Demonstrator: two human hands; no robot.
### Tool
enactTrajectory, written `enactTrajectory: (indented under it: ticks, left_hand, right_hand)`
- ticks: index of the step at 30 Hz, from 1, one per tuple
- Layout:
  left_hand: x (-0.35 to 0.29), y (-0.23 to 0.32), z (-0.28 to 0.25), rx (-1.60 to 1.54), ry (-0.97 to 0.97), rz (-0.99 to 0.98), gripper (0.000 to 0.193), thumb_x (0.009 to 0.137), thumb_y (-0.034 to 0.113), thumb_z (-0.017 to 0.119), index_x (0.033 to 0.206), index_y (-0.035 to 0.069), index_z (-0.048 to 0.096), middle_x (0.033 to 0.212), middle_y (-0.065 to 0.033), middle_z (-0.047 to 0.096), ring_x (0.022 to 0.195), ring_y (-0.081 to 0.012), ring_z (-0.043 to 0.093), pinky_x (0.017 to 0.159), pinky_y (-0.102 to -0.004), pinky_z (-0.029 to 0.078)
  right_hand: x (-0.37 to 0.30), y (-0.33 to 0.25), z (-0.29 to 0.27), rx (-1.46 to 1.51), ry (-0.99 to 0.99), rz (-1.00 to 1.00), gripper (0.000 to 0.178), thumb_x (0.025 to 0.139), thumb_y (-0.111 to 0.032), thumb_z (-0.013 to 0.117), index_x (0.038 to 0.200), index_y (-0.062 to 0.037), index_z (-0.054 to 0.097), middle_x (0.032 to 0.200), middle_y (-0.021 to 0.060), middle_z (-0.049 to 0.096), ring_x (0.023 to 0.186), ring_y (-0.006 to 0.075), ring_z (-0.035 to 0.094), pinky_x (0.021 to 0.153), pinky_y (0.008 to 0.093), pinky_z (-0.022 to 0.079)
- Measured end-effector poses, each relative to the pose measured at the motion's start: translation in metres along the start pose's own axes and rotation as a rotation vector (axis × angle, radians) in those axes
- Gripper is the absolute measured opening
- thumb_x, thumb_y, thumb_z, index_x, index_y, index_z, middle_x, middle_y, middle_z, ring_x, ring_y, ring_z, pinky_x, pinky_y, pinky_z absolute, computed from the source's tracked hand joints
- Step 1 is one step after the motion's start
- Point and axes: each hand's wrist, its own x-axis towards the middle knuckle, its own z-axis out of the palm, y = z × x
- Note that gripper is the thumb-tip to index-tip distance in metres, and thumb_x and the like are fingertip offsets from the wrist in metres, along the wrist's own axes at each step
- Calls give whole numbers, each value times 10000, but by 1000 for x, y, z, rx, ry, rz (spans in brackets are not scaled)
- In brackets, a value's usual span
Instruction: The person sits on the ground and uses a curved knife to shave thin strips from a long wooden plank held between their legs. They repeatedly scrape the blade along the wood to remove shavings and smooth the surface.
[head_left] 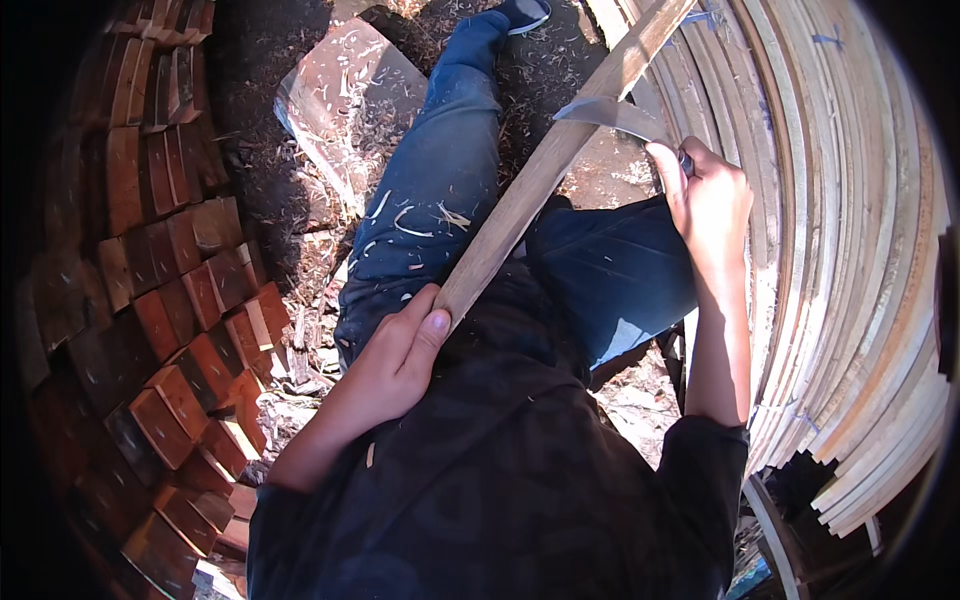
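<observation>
A long, narrow wooden slat (535, 190) runs slantwise from my lap up to the far right, over my outstretched leg. My left hand (402, 350) is closed round its near end, with the thumb on top. My right hand (707, 198) is wrapped round the handle of a curved knife (622, 117), thumb pressed along the handle's near side. The blade lies across the upper part of the slat, its tip pointing left. Most of the handle is hidden in my fist. Thin curled shavings (452, 217) lie on my jeans.
Stacked reddish-brown wood blocks (160, 300) rise close on my left. A tall pile of long pale slats (830, 220) curves along my right. Ahead, a flat board (355, 95) lies on ground strewn with shavings.
</observation>
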Motion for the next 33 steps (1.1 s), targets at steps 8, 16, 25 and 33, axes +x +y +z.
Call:
enactTrajectory:
  ticks: [8, 16, 25, 33]
  left_hand:
    - [-17, -11, -1, -75, -15, 6, 347, 1033, 292, 330, 1010, -23, 472, 617, -104, 431, 576, -190, 448, 581, -343, 381]
    - [2, -6, -10, -188, -68, -96, 342, 1034, 303, 328, 1003, -1, 481, 635, -56, 421, 597, -142, 424, 578, -312, 372]
    - [4, 1, -19, 75, 15, -51, 306, 1009, 287, 412, 970, -13, 463, 628, -193, 467, 609, -340, 547, 585, -398, 394]
    - [4, 6, -18, 168, 35, -17, 289, 1002, 267, 429, 984, -22, 442, 611, -230, 495, 640, -448, 555, 574, -455, 400]
  right_hand:
    - [35, 104, -10, -79, 140, 500, 656, 909, -601, 474, 764, 5, 676, 552, 169, 566, 546, 342, 587, 566, 438, 454]
    - [-7, -10, -3, 209, -17, 88, 475, 865, -460, 647, 698, -17, 603, 535, 159, 532, 502, 324, 564, 507, 378, 453]
    - [-29, -65, 4, 220, -126, -201, 518, 770, -509, 704, 572, -82, 488, 506, 68, 526, 461, 262, 572, 424, 361, 442]
    - [-28, -53, 9, 201, -92, -161, 522, 771, -544, 685, 607, -76, 524, 515, 81, 535, 483, 279, 583, 440, 370, 457]
